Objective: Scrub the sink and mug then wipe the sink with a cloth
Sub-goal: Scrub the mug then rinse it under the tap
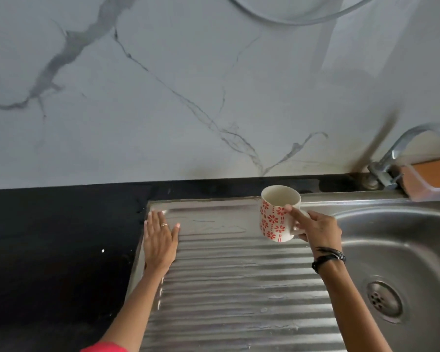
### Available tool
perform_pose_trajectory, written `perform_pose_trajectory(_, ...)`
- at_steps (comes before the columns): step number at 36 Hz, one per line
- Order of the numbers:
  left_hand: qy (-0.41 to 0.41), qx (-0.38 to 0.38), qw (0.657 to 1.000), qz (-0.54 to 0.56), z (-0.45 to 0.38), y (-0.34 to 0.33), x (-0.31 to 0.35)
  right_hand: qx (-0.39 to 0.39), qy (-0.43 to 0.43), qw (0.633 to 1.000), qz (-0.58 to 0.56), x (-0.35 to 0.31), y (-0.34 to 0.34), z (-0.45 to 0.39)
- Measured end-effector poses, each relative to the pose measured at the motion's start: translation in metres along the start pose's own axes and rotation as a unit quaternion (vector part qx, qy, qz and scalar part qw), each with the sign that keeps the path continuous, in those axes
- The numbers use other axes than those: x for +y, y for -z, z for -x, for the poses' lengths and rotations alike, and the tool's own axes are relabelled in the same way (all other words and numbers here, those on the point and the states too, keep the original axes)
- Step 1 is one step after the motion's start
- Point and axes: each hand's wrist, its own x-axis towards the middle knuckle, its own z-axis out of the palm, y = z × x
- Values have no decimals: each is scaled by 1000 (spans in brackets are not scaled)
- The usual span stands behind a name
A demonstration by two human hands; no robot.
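A white mug (pixel 273 219) with red flower print stands at the back of the ribbed steel drainboard (pixel 239 288). My right hand (pixel 318 228) grips its handle, with the forefinger laid along the rim. My left hand (pixel 160 240) lies flat, fingers straight, on the drainboard's left edge and holds nothing. To the right is the steel sink bowl (pixel 401 237) with its drain (pixel 384 301). I see no cloth or scrubber.
A black countertop (pixel 56 245) spreads to the left and along the back. A chrome tap (pixel 396 158) rises at the back right, beside an orange and clear container (pixel 432 177). A marble-look wall (pixel 188 85) stands behind.
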Motion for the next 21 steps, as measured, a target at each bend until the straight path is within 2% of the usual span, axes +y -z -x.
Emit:
perform_pose_trajectory(3, 25, -15, 1000, 2, 1, -5, 14, -3, 13, 1000, 24, 7, -1, 6)
perform_pose_trajectory(8, -26, -70, 997, 29, 5, -16, 44, -6, 42, 998, 54, 12, 2, 12)
perform_pose_trajectory(10, -73, -84, 993, 33, 7, -17, 41, -8, 48, 997, 59, 13, 4, 14)
perform_pose_trajectory(12, -165, -98, 980, 57, 10, -17, 35, -9, 47, 997, 57, 14, 5, 14)
perform_pose_trajectory(14, -216, -78, 969, 86, 14, -18, 30, -7, 44, 998, 52, 16, 6, 14)
perform_pose_trajectory(15, -196, -52, 973, 106, 15, -19, 27, -6, 44, 998, 49, 16, 7, 14)
perform_pose_trajectory(18, -1, 35, 989, 144, 15, -16, 27, -4, 47, 998, 44, 17, 10, 15)
perform_pose_trajectory(19, 45, 37, 989, 138, 14, -15, 28, -3, 49, 998, 44, 17, 11, 15)
perform_pose_trajectory(21, 66, 21, 991, 112, 13, -17, 33, -1, 50, 998, 47, 18, 13, 16)
